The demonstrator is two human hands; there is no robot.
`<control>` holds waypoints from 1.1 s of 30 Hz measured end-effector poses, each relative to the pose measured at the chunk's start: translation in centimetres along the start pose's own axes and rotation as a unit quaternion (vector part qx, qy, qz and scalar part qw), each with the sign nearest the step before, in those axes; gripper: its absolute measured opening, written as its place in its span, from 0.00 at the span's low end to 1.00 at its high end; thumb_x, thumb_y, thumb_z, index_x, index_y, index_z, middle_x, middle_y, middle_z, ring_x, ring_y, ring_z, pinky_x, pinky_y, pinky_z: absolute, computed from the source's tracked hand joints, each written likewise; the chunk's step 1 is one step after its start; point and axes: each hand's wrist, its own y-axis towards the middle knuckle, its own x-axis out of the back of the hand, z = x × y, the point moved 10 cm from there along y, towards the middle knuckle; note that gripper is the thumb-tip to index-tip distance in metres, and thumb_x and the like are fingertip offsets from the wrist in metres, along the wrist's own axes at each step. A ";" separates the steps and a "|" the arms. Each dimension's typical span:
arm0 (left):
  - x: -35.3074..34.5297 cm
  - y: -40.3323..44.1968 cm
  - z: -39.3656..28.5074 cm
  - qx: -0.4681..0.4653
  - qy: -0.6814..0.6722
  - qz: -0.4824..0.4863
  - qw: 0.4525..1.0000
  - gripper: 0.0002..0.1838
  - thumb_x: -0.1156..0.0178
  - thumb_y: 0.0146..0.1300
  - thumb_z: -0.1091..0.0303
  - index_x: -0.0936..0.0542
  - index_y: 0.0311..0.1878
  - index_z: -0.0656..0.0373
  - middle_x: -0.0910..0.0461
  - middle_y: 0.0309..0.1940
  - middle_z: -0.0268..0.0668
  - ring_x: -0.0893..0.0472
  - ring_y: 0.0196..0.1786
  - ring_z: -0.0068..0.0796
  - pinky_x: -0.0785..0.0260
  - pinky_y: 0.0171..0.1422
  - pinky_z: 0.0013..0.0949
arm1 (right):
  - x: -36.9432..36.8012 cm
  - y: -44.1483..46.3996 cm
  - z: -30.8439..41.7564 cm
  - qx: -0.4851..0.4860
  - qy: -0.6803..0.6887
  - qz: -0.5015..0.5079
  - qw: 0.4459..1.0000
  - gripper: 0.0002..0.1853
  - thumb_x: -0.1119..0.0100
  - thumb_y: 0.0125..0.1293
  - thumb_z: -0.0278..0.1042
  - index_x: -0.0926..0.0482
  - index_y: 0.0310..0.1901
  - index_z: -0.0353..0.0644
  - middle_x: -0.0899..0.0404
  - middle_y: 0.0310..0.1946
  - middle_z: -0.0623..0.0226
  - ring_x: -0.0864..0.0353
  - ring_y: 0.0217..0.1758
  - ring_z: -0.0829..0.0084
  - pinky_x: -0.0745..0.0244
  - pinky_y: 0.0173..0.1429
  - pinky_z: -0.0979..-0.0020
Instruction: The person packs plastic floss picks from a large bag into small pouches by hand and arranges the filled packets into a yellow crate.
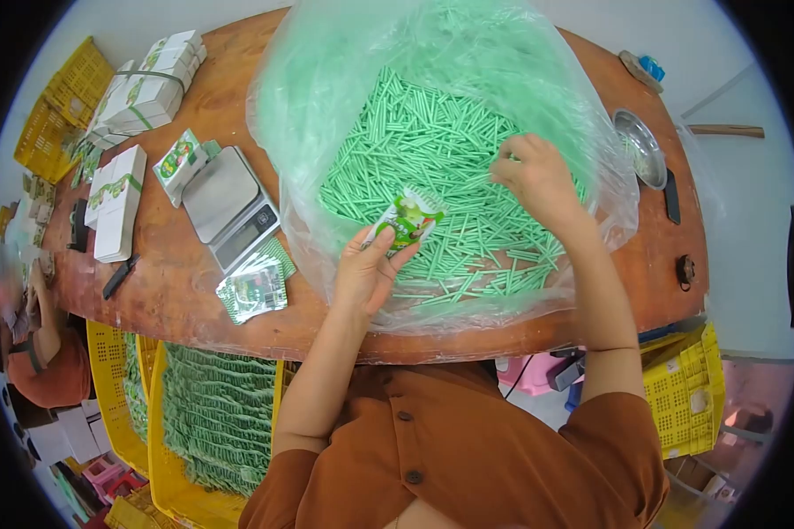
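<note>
My left hand holds a small green and white printed packet between thumb and fingers, over the near left part of a heap of thin green sticks. The sticks lie in a large clear plastic bag spread open on the wooden table. Above the right side of the heap is my right hand, its fingers bent and drawn together; whatever is between the fingertips is too small to make out.
Left of the bag are a digital scale, silvery packets and white boxes. A metal bowl stands at right. Yellow crates with green packets are below the table edge. Another person sits at far left.
</note>
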 end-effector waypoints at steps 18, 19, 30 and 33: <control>-3.1 0.1 -0.9 -0.017 -0.121 0.154 0.981 0.20 0.44 0.63 0.69 0.33 0.57 0.65 0.28 0.55 0.42 0.27 0.57 0.40 0.27 0.57 0.40 | 2.7 4.2 3.1 0.002 0.049 0.033 0.998 0.07 0.42 0.56 0.29 0.18 0.38 0.45 0.21 0.34 0.66 0.25 0.41 0.65 0.31 0.47 0.67; -3.4 -0.1 -1.1 -0.024 -0.124 0.161 0.979 0.21 0.45 0.64 0.68 0.33 0.58 0.65 0.29 0.55 0.42 0.27 0.58 0.40 0.28 0.58 0.41 | 3.9 4.8 4.2 0.004 0.189 0.000 0.982 0.08 0.42 0.57 0.30 0.19 0.39 0.44 0.21 0.36 0.65 0.25 0.43 0.65 0.32 0.50 0.68; 2.2 -3.2 -4.4 -0.056 -0.179 0.083 0.979 0.21 0.48 0.66 0.68 0.35 0.60 0.63 0.28 0.54 0.43 0.25 0.55 0.38 0.23 0.51 0.36 | -4.4 0.6 2.7 -0.130 0.263 0.092 0.952 0.09 0.37 0.52 0.31 0.22 0.35 0.41 0.24 0.33 0.66 0.24 0.37 0.64 0.28 0.40 0.66; 1.0 -3.9 -4.8 -0.060 -0.165 0.086 0.981 0.19 0.48 0.66 0.68 0.33 0.58 0.64 0.27 0.53 0.44 0.24 0.53 0.38 0.22 0.49 0.36 | -9.0 -2.0 2.9 -0.066 0.095 0.141 0.983 0.09 0.36 0.50 0.29 0.21 0.34 0.42 0.27 0.30 0.65 0.24 0.36 0.63 0.28 0.38 0.65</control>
